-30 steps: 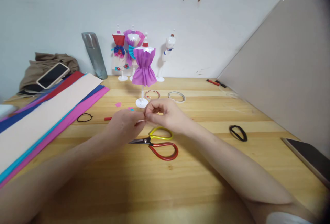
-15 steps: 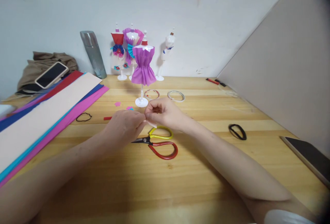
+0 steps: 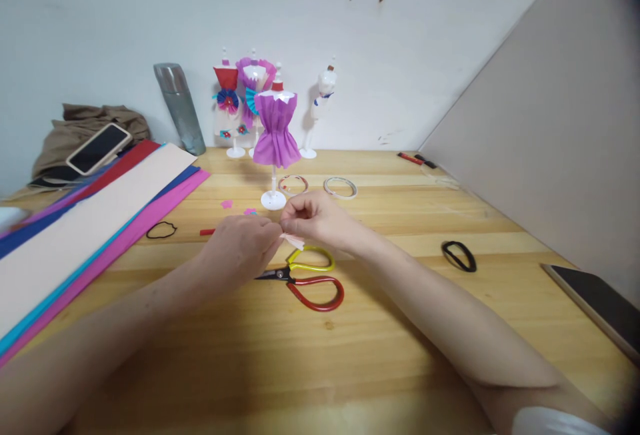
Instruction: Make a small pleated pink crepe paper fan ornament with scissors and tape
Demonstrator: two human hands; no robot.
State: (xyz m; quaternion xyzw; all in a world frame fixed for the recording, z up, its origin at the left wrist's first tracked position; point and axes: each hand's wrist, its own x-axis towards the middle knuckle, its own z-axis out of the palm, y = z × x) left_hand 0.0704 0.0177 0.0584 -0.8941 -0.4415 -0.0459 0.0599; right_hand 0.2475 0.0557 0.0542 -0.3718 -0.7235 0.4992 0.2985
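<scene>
The wooden desk (image 3: pixel 350 368) is the biggest thing. Long, bright paper strips (image 3: pixel 75 241) lie by its left edge. Near the middle, the left hand (image 3: pixel 240 245) pinches a little pale paper piece (image 3: pixel 294 241). The right hand (image 3: pixel 317 221) has its fingertips squeezed together right beside the left ones, but I can't tell what they grip. A water bottle (image 3: pixel 181 111) stands close to the back edge, left of the middle. A dress stand in purple (image 3: pixel 277 131) is just past the hands, with more little stands behind it at the back edge. Scissors (image 3: pixel 283 275) lie under and nearer than the hands, so they could get in the way. Small pink paper bits (image 3: pixel 227 204) lie left of the stand's foot. The pale piece spreads like a tiny fan below the fingers. It looks like the folds are being pinched tight, and that calls for soft, steady fingers.
</scene>
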